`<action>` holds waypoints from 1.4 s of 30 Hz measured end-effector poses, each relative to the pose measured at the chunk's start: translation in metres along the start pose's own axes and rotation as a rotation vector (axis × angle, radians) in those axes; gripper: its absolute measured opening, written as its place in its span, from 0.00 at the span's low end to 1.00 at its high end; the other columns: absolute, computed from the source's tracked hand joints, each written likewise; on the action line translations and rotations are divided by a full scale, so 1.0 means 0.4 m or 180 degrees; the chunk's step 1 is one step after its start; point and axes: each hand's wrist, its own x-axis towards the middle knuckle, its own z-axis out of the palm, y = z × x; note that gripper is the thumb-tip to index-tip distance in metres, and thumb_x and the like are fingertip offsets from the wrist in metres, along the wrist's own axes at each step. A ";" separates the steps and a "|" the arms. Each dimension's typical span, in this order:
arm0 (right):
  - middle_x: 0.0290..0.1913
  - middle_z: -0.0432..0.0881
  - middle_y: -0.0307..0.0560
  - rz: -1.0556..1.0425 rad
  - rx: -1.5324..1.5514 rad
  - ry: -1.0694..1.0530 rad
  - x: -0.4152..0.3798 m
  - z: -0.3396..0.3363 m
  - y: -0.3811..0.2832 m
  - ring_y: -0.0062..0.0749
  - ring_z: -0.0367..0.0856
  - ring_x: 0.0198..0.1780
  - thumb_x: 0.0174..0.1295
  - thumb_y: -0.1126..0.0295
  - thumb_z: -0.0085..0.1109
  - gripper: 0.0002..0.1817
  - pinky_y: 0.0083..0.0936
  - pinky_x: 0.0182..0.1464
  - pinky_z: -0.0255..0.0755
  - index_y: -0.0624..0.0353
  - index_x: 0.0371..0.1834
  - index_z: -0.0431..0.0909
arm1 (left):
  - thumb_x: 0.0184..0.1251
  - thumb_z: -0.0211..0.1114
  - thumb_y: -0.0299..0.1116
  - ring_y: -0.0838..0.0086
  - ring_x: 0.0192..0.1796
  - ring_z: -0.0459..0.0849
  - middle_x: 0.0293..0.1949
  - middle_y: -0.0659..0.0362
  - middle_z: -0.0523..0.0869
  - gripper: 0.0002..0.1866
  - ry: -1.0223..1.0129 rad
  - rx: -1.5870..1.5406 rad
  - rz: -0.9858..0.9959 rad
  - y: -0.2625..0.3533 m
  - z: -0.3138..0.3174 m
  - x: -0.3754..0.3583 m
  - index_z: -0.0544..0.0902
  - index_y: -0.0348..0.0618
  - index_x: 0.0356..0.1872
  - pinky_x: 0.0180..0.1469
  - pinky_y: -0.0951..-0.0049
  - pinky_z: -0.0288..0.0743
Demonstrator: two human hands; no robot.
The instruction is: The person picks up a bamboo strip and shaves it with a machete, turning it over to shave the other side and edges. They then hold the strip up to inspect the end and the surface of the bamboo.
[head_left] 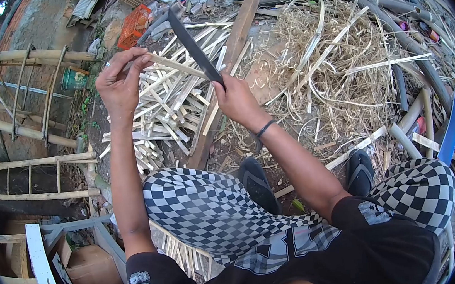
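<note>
My left hand point(120, 84) pinches the near end of a split bamboo strip point(176, 65) between thumb and fingers. The strip slants rightward to the machete point(192, 45), meeting its dark blade close to my right hand point(238, 99). That hand is wrapped round the machete's handle, with the blade pointing up and away to the left. Beneath both hands lies a heap of pale split bamboo strips point(170, 106). A wooden plank point(241, 28) runs diagonally past the heap, its lower part going down toward my knee.
Curly bamboo shavings point(337, 73) spread to the right, bordered by long poles point(423, 63). A blue saw point(451, 127) stands at far right. An orange crate point(134, 26) sits at the back. Ladder-like bamboo frames point(24, 131) and a cardboard box point(91, 269) are on the left.
</note>
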 end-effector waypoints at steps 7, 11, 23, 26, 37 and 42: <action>0.29 0.83 0.68 0.0465 -0.0271 -0.0229 0.003 0.005 -0.009 0.68 0.83 0.35 0.72 0.65 0.53 0.12 0.55 0.41 0.78 0.66 0.44 0.76 | 0.79 0.58 0.33 0.68 0.44 0.87 0.36 0.53 0.87 0.13 -0.0312 -0.1222 -0.0747 -0.041 0.046 -0.019 0.77 0.34 0.54 0.60 0.61 0.82; 0.28 0.84 0.65 0.0494 -0.0448 -0.0541 -0.009 0.021 -0.015 0.63 0.85 0.32 0.73 0.66 0.51 0.12 0.55 0.39 0.78 0.66 0.48 0.74 | 0.84 0.47 0.48 0.75 0.26 0.67 0.21 0.65 0.65 0.21 -0.0197 -0.1846 -0.1001 -0.050 0.068 -0.016 0.72 0.42 0.34 0.43 0.65 0.74; 0.26 0.84 0.66 0.0356 -0.0485 -0.0739 -0.048 0.080 -0.039 0.62 0.87 0.34 0.61 0.80 0.50 0.14 0.53 0.39 0.80 0.70 0.50 0.69 | 0.84 0.42 0.56 0.79 0.18 0.49 0.16 0.68 0.51 0.30 0.1661 -0.1223 -0.1239 -0.076 0.088 0.000 0.53 0.52 0.20 0.20 0.72 0.47; 0.27 0.84 0.64 0.0421 -0.0554 -0.0913 -0.031 0.048 -0.076 0.60 0.87 0.35 0.59 0.82 0.50 0.18 0.52 0.39 0.81 0.68 0.54 0.69 | 0.84 0.41 0.56 0.79 0.18 0.48 0.16 0.68 0.50 0.30 0.1546 -0.1153 -0.1204 -0.064 0.116 -0.003 0.53 0.52 0.20 0.20 0.72 0.47; 0.30 0.84 0.66 0.0377 -0.0565 -0.0870 -0.025 0.033 -0.053 0.60 0.87 0.37 0.61 0.82 0.49 0.15 0.52 0.40 0.80 0.67 0.52 0.71 | 0.85 0.40 0.55 0.78 0.19 0.45 0.16 0.68 0.49 0.28 0.1271 -0.1163 -0.1174 -0.029 0.136 -0.001 0.53 0.53 0.21 0.22 0.72 0.46; 0.32 0.85 0.68 0.0927 -0.0935 -0.0567 -0.054 0.082 0.223 0.60 0.88 0.39 0.61 0.79 0.49 0.12 0.51 0.41 0.80 0.68 0.47 0.73 | 0.85 0.41 0.55 0.79 0.17 0.47 0.16 0.68 0.50 0.29 0.1478 -0.1293 -0.1189 -0.067 0.085 -0.013 0.52 0.52 0.21 0.20 0.73 0.46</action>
